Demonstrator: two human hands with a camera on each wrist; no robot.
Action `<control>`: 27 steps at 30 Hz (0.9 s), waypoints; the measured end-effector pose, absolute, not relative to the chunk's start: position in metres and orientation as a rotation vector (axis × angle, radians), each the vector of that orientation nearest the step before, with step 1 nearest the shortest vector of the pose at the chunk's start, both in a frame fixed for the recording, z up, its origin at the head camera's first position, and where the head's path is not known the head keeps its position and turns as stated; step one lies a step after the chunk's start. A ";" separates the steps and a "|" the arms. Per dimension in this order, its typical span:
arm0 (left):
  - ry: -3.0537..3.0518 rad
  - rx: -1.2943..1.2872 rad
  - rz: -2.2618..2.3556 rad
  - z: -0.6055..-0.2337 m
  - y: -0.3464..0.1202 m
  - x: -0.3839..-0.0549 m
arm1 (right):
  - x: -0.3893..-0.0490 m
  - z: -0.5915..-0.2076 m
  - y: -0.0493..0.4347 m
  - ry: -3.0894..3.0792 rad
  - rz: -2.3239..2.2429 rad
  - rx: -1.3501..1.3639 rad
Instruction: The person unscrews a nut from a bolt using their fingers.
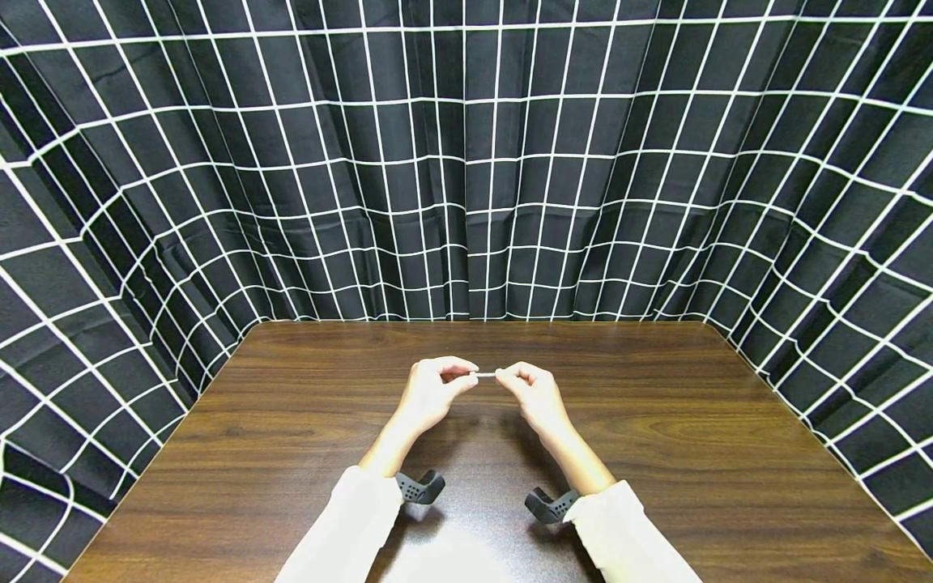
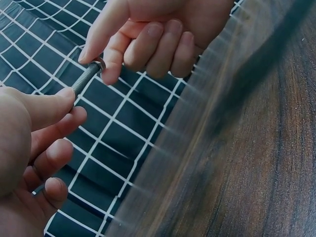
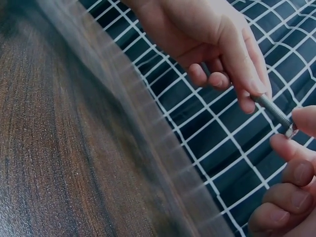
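A thin grey threaded bolt (image 1: 486,375) is held level between both hands above the table. My left hand (image 1: 432,394) pinches one end of it between thumb and index finger. At the bolt's other end sits a small shiny metal nut (image 3: 290,132), and my right hand (image 1: 538,398) pinches it with thumb and index fingertip. The left wrist view shows the threads of the shaft (image 2: 85,79) running between the two pinches. The remaining fingers of the right hand (image 2: 163,34) are curled; those of the left hand (image 3: 217,44) bend loosely below. Fingers hide the bolt's left end.
Beneath the hands lies a brown wood-grain table (image 1: 291,421). A black curtain with a white grid (image 1: 466,162) surrounds its back and sides. Dark wrist mounts (image 1: 421,487) are strapped at both wrists, beside white sleeves (image 1: 350,526).
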State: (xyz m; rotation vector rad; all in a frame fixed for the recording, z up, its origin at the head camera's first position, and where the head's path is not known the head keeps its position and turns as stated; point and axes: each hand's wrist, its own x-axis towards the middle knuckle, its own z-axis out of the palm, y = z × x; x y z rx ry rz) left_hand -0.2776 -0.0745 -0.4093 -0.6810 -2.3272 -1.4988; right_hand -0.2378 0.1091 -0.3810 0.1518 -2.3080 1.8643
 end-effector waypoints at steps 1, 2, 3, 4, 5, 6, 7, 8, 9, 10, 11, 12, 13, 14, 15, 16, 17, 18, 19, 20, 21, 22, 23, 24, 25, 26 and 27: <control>-2.330 -0.678 -1.493 -0.409 -0.075 -0.277 | -0.238 -0.381 0.109 -2.297 1.889 0.153; -2.330 -0.678 -1.491 -0.409 -0.075 -0.277 | -0.238 -0.381 0.109 -2.286 1.916 0.153; -2.331 -0.677 -1.488 -0.409 -0.075 -0.278 | -0.238 -0.381 0.109 -2.275 1.944 0.156; -2.337 -0.672 -1.486 -0.409 -0.075 -0.278 | -0.238 -0.381 0.109 -2.264 1.968 0.159; -2.338 -0.672 -1.482 -0.409 -0.075 -0.278 | -0.239 -0.382 0.110 -2.252 1.992 0.170; -2.340 -0.670 -1.480 -0.409 -0.075 -0.278 | -0.238 -0.381 0.110 -2.249 2.002 0.174; -2.339 -0.671 -1.481 -0.409 -0.075 -0.279 | -0.238 -0.381 0.110 -2.245 2.011 0.179; -2.337 -0.673 -1.483 -0.410 -0.075 -0.279 | -0.238 -0.382 0.110 -2.243 2.017 0.181; -2.337 -0.673 -1.485 -0.410 -0.075 -0.279 | -0.239 -0.382 0.111 -2.241 2.021 0.186; -2.338 -0.670 -1.488 -0.410 -0.075 -0.279 | -0.239 -0.382 0.111 -2.240 2.023 0.191; -2.339 -0.668 -1.493 -0.410 -0.075 -0.279 | -0.240 -0.384 0.111 -2.238 2.026 0.196; -2.342 -0.665 -1.497 -0.410 -0.075 -0.279 | -0.240 -0.384 0.111 -2.238 2.025 0.197; -2.342 -0.664 -1.502 -0.410 -0.075 -0.279 | -0.241 -0.385 0.112 -2.229 2.033 0.207; -2.341 -0.665 -1.505 -0.410 -0.075 -0.279 | -0.243 -0.388 0.112 -2.216 2.043 0.216; -2.343 -0.663 -1.506 -0.410 -0.075 -0.279 | -0.245 -0.391 0.114 -2.205 2.052 0.226; -2.343 -0.662 -1.511 -0.410 -0.075 -0.279 | -0.248 -0.395 0.114 -2.189 2.064 0.234; -2.341 -0.664 -1.511 -0.410 -0.075 -0.279 | -0.251 -0.399 0.115 -2.174 2.075 0.239; -2.340 -0.664 -1.512 -0.410 -0.075 -0.279 | -0.253 -0.402 0.116 -2.163 2.080 0.242; -2.336 -0.665 -1.514 -0.409 -0.075 -0.279 | -0.256 -0.406 0.116 -2.154 2.084 0.243; -2.337 -0.664 -1.511 -0.410 -0.075 -0.279 | -0.258 -0.410 0.117 -2.146 2.084 0.244; -2.340 -0.660 -1.509 -0.409 -0.075 -0.279 | -0.259 -0.412 0.117 -2.141 2.078 0.249; -2.339 -0.660 -1.508 -0.410 -0.075 -0.279 | -0.260 -0.413 0.116 -2.135 2.070 0.253; -2.340 -0.659 -1.504 -0.410 -0.075 -0.280 | -0.261 -0.414 0.116 -2.135 2.060 0.261; -2.340 -0.658 -1.501 -0.410 -0.075 -0.280 | -0.261 -0.415 0.116 -2.135 2.048 0.270; -2.340 -0.657 -1.499 -0.410 -0.075 -0.280 | -0.260 -0.416 0.116 -2.131 2.041 0.281; -2.343 -0.656 -1.495 -0.410 -0.075 -0.280 | -0.260 -0.416 0.116 -2.128 2.035 0.293; -2.338 -0.661 -1.495 -0.410 -0.075 -0.280 | -0.260 -0.416 0.116 -2.125 2.031 0.302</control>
